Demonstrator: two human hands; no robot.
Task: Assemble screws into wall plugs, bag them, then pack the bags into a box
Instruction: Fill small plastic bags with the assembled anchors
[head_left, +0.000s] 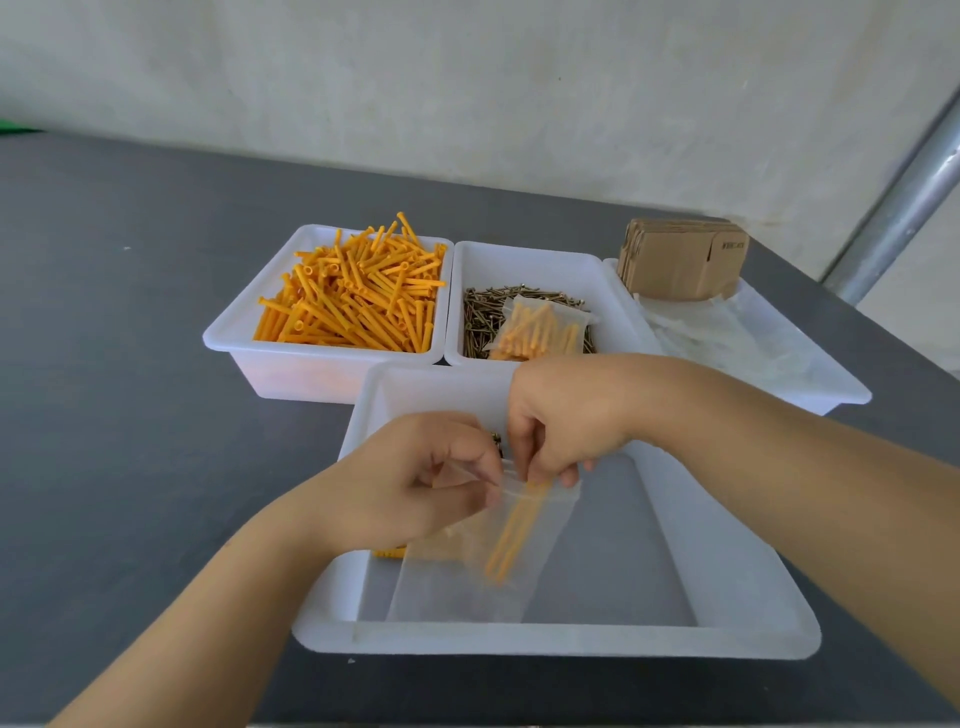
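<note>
Over the near tray (550, 642), left hand (410, 488) pinches the clear bag (467, 577) mouth; right hand (563, 415) fingers pinch plugs (511, 535) going in. Bag's light, limp, slippery: I'd grip it at the stiffer zip rim.

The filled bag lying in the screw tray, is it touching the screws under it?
Touching. The head view shows the filled bag lying directly on the pile of screws, covering part of it, with no gap visible between them.

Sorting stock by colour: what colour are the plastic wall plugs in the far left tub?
Orange-yellow plastic wall plugs, clearest in the head view.
</note>
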